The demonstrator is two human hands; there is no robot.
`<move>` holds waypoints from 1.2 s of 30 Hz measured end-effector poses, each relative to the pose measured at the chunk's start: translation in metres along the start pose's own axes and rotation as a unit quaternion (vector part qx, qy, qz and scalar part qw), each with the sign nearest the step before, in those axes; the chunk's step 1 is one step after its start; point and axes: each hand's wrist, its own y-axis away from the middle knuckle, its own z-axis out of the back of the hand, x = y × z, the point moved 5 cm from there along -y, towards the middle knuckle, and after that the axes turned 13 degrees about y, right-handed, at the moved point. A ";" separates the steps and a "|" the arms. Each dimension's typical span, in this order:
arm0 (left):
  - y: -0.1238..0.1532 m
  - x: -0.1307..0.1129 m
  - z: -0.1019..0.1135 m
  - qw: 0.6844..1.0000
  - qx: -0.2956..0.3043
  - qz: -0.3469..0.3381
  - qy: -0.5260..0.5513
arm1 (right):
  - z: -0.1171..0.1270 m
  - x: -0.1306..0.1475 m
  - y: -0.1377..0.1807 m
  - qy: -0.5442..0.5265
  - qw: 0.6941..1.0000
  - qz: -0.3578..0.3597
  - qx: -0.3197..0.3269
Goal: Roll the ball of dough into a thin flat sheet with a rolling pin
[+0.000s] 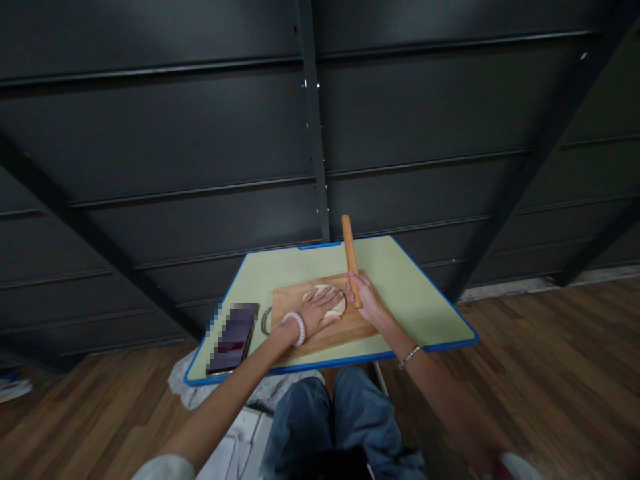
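Observation:
A flat round of pale dough [334,300] lies on a wooden board [320,332] on a small green table with a blue rim [440,313]. My left hand [315,311], with a bead bracelet at the wrist, lies flat and open on the dough's left part. My right hand [367,298] is wrapped round the near end of a wooden rolling pin [349,250], which points away from me beside the dough, its far end over the table's back edge.
A dark phone [234,337] lies at the table's left, a metal handle loop [265,320] between it and the board. My knees in jeans [335,413] are under the front edge. Dark metal shelving [310,133] stands close behind. White cloth [185,387] lies on the wood floor.

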 end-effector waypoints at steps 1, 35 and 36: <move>0.000 -0.002 0.000 1.000 -0.001 -0.011 -0.003 | 0.001 0.000 0.000 -0.005 1.000 -0.005 0.000; -0.002 0.010 0.021 0.977 -0.093 0.043 0.189 | -0.005 0.014 0.010 -0.012 1.000 -0.020 -0.012; -0.004 0.014 0.025 0.970 -0.109 0.050 0.211 | -0.005 0.014 0.010 -0.012 1.000 -0.016 -0.010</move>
